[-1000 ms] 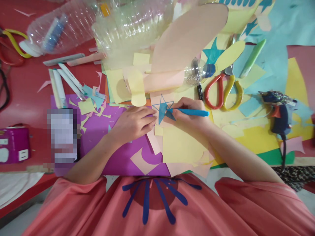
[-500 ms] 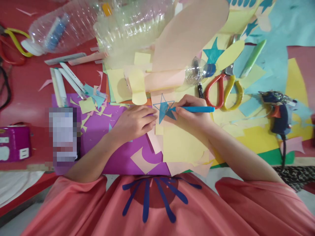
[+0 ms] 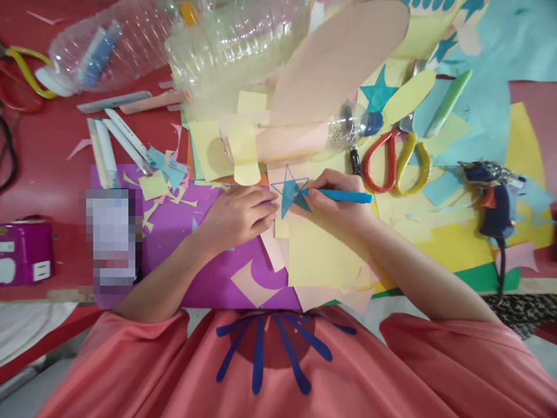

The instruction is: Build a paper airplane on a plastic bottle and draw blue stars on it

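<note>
My right hand [image 3: 337,200] grips a blue marker [image 3: 343,196] whose tip rests on a blue star [image 3: 289,191] drawn on pale pink paper [image 3: 278,174]; part of the star is filled in. My left hand [image 3: 239,215] lies palm down with fingers together, pressing the paper just left of the star. A yellow sheet [image 3: 322,255] and a purple sheet [image 3: 195,255] lie under my forearms.
Red-and-yellow scissors [image 3: 394,159] and a small bottle neck [image 3: 354,125] lie beyond the star. A dark glue gun [image 3: 494,197] sits at right. Large clear plastic bottles [image 3: 143,43] and white markers [image 3: 115,145] are at upper left, a purple box [image 3: 24,255] at far left.
The marker's back end has swung slightly up and then down again while its tip stays on the star. My left hand has not moved.
</note>
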A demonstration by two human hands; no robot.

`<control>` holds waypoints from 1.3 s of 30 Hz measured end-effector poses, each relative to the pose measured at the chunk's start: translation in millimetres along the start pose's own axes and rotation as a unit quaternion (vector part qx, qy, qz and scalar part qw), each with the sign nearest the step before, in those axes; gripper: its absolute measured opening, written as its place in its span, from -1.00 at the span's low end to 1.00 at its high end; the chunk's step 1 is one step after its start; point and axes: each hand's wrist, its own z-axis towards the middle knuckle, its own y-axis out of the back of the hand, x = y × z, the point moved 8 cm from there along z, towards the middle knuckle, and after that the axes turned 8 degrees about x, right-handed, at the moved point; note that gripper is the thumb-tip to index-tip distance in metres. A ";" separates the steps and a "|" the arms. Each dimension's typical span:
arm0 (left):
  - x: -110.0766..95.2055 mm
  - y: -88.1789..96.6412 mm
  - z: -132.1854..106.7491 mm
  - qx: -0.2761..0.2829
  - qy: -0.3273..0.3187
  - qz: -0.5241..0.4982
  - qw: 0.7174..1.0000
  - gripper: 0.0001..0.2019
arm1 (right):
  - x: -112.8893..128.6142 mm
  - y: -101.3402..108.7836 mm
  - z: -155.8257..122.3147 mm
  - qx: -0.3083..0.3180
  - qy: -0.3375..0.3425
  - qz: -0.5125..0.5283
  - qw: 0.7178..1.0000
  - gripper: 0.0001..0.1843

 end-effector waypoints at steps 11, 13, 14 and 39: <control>-0.8 0.5 0.3 0.001 0.004 -0.004 1.000 -0.74 | 4.4 5.9 0.7 -0.005 0.020 0.020 1.000 -0.85; -0.2 -0.1 0.4 0.006 0.006 -0.005 1.000 -0.74 | 5.4 7.6 0.9 -0.027 0.023 0.006 0.999 -0.86; 0.4 -0.8 0.5 0.012 0.009 -0.005 1.000 -0.74 | 6.0 7.0 1.0 -0.030 0.026 0.003 0.999 -0.87; 3.8 -4.6 0.3 0.035 0.023 -0.023 0.999 -0.71 | 5.4 4.1 -0.7 -0.017 0.006 -0.017 1.000 -0.84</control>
